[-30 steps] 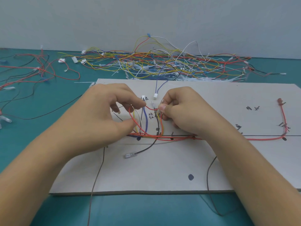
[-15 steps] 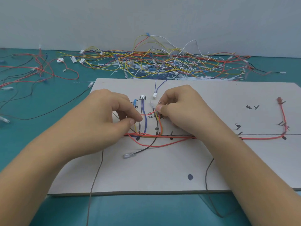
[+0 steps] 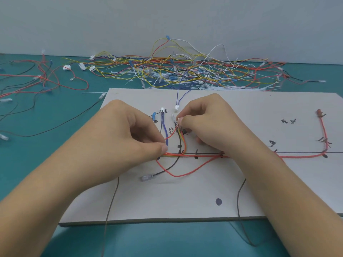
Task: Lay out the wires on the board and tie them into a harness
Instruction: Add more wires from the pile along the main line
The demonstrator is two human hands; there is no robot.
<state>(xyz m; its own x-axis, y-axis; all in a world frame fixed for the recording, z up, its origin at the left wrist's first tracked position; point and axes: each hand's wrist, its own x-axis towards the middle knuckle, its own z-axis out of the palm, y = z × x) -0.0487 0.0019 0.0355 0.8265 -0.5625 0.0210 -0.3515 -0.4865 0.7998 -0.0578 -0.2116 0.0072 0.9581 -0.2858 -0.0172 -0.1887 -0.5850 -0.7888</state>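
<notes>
Since the earlier frame, the red wire (image 3: 187, 172) has sagged into a lower loop beneath both hands. Its end is pinched by the right hand (image 3: 209, 125); the left hand (image 3: 128, 140) is closed on it just beside the wire bundle (image 3: 178, 154) on the board (image 3: 167, 201).

Left hand (image 3: 128, 138) pinches red wire (image 3: 187, 173) against board (image 3: 250, 115), thumb near wire bundle (image 3: 174, 154). Right hand (image 3: 209, 125) pinches wire end above yellow/orange leads. Loose wire pile (image 3: 176, 71) behind board on teal desk (image 3: 55, 117).
</notes>
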